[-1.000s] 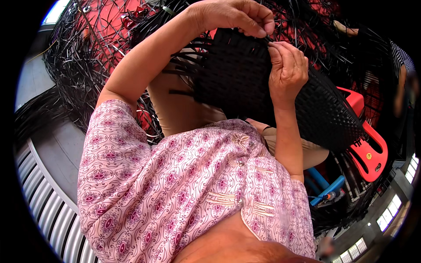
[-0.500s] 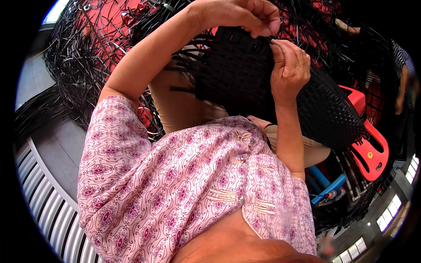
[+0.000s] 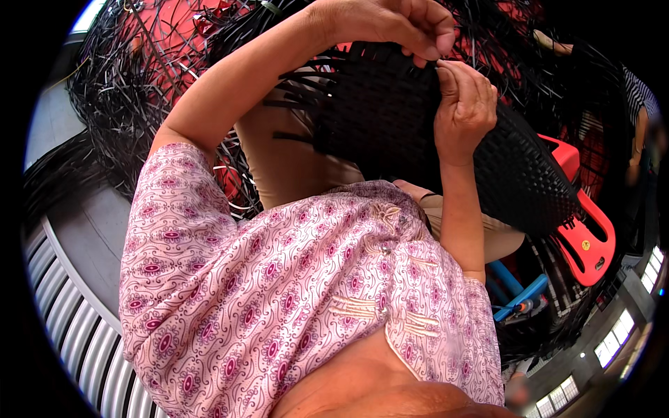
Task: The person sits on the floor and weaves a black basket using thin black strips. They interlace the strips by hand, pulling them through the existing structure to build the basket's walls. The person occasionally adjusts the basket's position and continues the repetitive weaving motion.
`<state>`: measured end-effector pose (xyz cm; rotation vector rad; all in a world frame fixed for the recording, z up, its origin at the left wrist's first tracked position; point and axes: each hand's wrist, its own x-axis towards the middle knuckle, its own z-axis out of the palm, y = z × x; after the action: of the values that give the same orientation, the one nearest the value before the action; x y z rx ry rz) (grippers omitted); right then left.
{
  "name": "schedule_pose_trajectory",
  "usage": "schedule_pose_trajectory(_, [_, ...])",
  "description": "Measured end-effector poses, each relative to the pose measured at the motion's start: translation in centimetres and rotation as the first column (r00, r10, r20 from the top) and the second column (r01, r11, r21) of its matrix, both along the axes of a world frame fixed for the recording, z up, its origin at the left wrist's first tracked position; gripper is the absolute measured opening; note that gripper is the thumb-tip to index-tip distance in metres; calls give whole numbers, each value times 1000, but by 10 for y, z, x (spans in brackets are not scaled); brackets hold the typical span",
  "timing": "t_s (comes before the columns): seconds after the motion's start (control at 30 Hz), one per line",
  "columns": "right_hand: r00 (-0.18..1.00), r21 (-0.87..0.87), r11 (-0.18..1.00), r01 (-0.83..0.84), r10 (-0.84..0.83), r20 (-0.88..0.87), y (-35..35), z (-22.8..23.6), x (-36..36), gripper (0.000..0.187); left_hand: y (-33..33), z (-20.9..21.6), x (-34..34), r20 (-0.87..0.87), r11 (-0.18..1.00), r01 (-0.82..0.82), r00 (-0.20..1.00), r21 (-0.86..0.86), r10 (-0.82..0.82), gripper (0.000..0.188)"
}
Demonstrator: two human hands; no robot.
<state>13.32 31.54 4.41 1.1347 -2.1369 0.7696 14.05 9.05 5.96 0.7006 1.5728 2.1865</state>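
Note:
A black woven panel (image 3: 380,111) of flat strips stands over my lap, with loose strip ends (image 3: 303,87) sticking out along its left side. My right hand (image 3: 465,104) is closed on its upper right edge, thumb and fingers pinched together. Just above that edge, my left hand (image 3: 421,31) is closed too, its fingertips nearly meeting those of the right. Whatever lies between the left fingertips is too small to make out. To the right of my right wrist, another dark woven face (image 3: 529,181) slopes down; its join to the panel is hidden.
Tangled black strips (image 3: 118,104) lie over a red surface (image 3: 164,35) at the far left. A red plastic piece with slots (image 3: 592,240) and blue bars (image 3: 523,299) are at the right. Ribbed metal (image 3: 77,327) is at lower left. Another person's arm (image 3: 637,136) shows far right.
Both hands have shifted slightly to the right. My left fingertips have come down closer to the panel's edge and to my right hand. The panel has moved only a little.

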Motion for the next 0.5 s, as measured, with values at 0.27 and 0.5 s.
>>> schedule_pose_trajectory(0.27, [1000, -20, 1000, -21, 22, 15, 1, 0, 0, 9, 2, 5, 1, -116, 996, 80, 990, -32, -83, 5])
schedule_pose_trajectory(0.5, [994, -50, 994, -95, 97, 48, 7, 0, 0, 7, -2, 15, 23, -72, 995, 60, 995, -85, -66, 7])
